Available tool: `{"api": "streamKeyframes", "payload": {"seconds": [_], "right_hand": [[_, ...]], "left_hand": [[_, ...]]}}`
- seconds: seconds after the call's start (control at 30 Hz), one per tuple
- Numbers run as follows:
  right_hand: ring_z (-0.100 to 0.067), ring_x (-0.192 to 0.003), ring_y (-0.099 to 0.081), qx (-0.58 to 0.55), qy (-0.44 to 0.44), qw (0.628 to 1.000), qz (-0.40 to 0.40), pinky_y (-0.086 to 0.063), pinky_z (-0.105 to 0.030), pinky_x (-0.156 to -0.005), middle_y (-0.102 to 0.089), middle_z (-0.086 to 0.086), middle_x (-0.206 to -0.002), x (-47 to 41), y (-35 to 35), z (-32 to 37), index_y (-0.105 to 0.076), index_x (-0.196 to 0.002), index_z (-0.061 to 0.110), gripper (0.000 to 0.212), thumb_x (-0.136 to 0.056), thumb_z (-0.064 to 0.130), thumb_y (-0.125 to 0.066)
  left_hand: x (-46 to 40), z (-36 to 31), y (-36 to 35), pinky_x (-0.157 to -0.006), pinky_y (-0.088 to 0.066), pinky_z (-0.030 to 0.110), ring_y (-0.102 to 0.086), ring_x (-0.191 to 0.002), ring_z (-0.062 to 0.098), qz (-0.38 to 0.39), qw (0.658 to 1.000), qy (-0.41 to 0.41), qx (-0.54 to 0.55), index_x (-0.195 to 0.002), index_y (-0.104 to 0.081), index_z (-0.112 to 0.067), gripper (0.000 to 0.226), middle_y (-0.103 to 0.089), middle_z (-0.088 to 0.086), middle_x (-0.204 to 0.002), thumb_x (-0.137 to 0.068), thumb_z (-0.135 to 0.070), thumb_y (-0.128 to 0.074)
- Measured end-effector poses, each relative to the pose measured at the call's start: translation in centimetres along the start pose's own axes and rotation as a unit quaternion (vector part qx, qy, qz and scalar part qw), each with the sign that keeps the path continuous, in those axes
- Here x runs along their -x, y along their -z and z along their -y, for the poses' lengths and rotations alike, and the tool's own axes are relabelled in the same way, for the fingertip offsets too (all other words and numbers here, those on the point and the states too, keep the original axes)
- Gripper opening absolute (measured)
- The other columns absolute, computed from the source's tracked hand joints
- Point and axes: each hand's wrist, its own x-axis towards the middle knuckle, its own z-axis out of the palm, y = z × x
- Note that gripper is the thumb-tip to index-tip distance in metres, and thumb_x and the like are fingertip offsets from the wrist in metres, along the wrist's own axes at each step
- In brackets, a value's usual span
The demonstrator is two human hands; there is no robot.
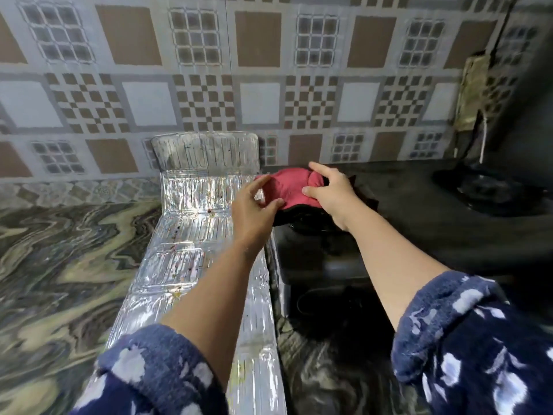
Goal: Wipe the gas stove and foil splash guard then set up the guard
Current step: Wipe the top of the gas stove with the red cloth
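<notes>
A red cloth (pixel 291 187) with a black edge rests on the far part of the black gas stove (pixel 326 265). My left hand (pixel 254 209) pinches its left edge, and my right hand (pixel 330 193) grips its right side. The silver foil splash guard (pixel 191 235) lies flat on the counter left of the stove, with small food stains on it. Its far panel (pixel 206 155) leans upright against the tiled wall. Both forearms reach over the guard and the stove.
The marbled counter (pixel 59 250) spreads to the left and in front of the stove. A patterned tile wall (pixel 269 85) runs behind. A dark round object (pixel 490 190) sits on the dark surface at the right, under a dark upright shape.
</notes>
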Motion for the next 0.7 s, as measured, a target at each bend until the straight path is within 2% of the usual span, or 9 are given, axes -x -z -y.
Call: {"api": "streamKeyframes", "payload": {"seconds": [0.1,0.17,0.23,0.3,0.37,0.43,0.5,0.6,0.7], "right_hand": [[-0.02,-0.134,-0.039,0.055,-0.01,0.998,0.009,-0.033,-0.026,-0.105,-0.038,-0.005,-0.147,2.7,1.2,-2.1,-0.048,-0.139,0.023,0.06,-0.084,0.007,-0.068],[-0.021,-0.135,-0.038,0.086,-0.016,0.996,0.021,-0.029,-0.019,-0.099,-0.037,-0.006,-0.147,3.9,1.9,-3.3,-0.047,-0.14,0.021,0.061,-0.084,0.006,-0.068],[-0.022,-0.132,-0.04,0.133,-0.02,0.99,0.036,-0.027,-0.015,-0.092,-0.038,-0.007,-0.143,4.5,2.5,-4.1,-0.047,-0.139,0.019,0.062,-0.083,0.005,-0.068],[-0.023,-0.129,-0.043,0.189,-0.037,0.98,0.056,-0.032,-0.016,-0.092,-0.038,-0.007,-0.141,4.9,2.9,-4.8,-0.049,-0.138,0.021,0.061,-0.082,0.007,-0.067],[-0.027,-0.13,-0.037,0.265,-0.073,0.959,0.068,-0.033,-0.026,-0.104,-0.031,-0.005,-0.139,5.1,3.0,-5.4,-0.047,-0.138,0.032,0.058,-0.084,0.02,-0.064],[-0.029,-0.131,-0.026,0.36,-0.071,0.929,0.039,-0.024,-0.04,-0.113,-0.023,-0.002,-0.141,5.2,2.7,-5.5,-0.045,-0.135,0.046,0.051,-0.086,0.038,-0.057],[-0.027,-0.133,-0.025,0.396,0.009,0.918,-0.003,-0.017,-0.045,-0.116,-0.027,0.002,-0.145,5.3,1.6,-5.2,-0.052,-0.126,0.051,0.037,-0.089,0.047,-0.05],[-0.021,-0.135,-0.033,0.385,0.09,0.918,0.03,-0.01,-0.045,-0.118,-0.045,0.007,-0.14,6.1,-0.7,-5.4,-0.062,-0.118,0.045,0.03,-0.095,0.045,-0.043],[-0.017,-0.146,-0.019,0.427,0.096,0.897,0.056,0.006,-0.051,-0.118,-0.035,0.016,-0.151,7.3,-2.1,-7.3,-0.049,-0.129,0.051,0.038,-0.095,0.055,-0.034]], "left_hand": [[3.5,1.0,-0.6,-0.09,-0.055,0.045,-0.068,-0.101,0.025,0.001,0.997,-0.009,-0.081,-0.126,-0.06,-0.018,0.058,-0.064,0.004,-0.122,-0.072,-0.009,-0.079],[5.4,1.2,-0.8,-0.09,-0.055,0.043,-0.067,-0.1,0.024,0.016,0.992,-0.021,-0.121,-0.126,-0.061,-0.016,0.056,-0.064,0.003,-0.121,-0.074,-0.013,-0.078],[6.6,1.5,-0.9,-0.088,-0.054,0.033,-0.065,-0.099,0.018,0.038,0.984,-0.043,-0.171,-0.124,-0.063,-0.018,0.05,-0.065,0.002,-0.116,-0.076,-0.018,-0.077],[7.2,1.7,-0.7,-0.083,-0.046,0.025,-0.058,-0.101,0.014,0.053,0.953,-0.086,-0.286,-0.118,-0.065,-0.024,0.042,-0.064,-0.002,-0.113,-0.078,-0.032,-0.075],[7.1,2.1,-0.2,-0.087,-0.043,0.031,-0.048,-0.111,0.017,0.049,0.909,-0.124,-0.394,-0.119,-0.063,-0.029,0.045,-0.057,-0.003,-0.117,-0.078,-0.049,-0.067],[6.6,2.5,0.2,-0.101,-0.038,0.038,-0.039,-0.126,0.022,0.069,0.882,-0.128,-0.448,-0.132,-0.051,-0.026,0.064,-0.046,0.0,-0.133,-0.078,-0.061,-0.054],[6.0,3.0,0.6,-0.116,-0.021,0.044,-0.022,-0.143,0.019,0.137,0.845,-0.118,-0.503,-0.147,-0.03,-0.02,0.083,-0.028,0.0,-0.155,-0.078,-0.067,-0.033],[5.7,3.6,1.2,-0.12,-0.002,0.045,-0.003,-0.149,0.012,0.231,0.797,-0.105,-0.548,-0.153,-0.011,-0.017,0.092,-0.008,-0.002,-0.162,-0.078,-0.069,-0.013],[5.7,3.9,1.9,-0.121,-0.003,0.046,-0.005,-0.149,0.013,0.259,0.781,-0.133,-0.552,-0.153,-0.007,-0.017,0.102,-0.007,-0.001,-0.162,-0.069,-0.073,-0.001]]}}
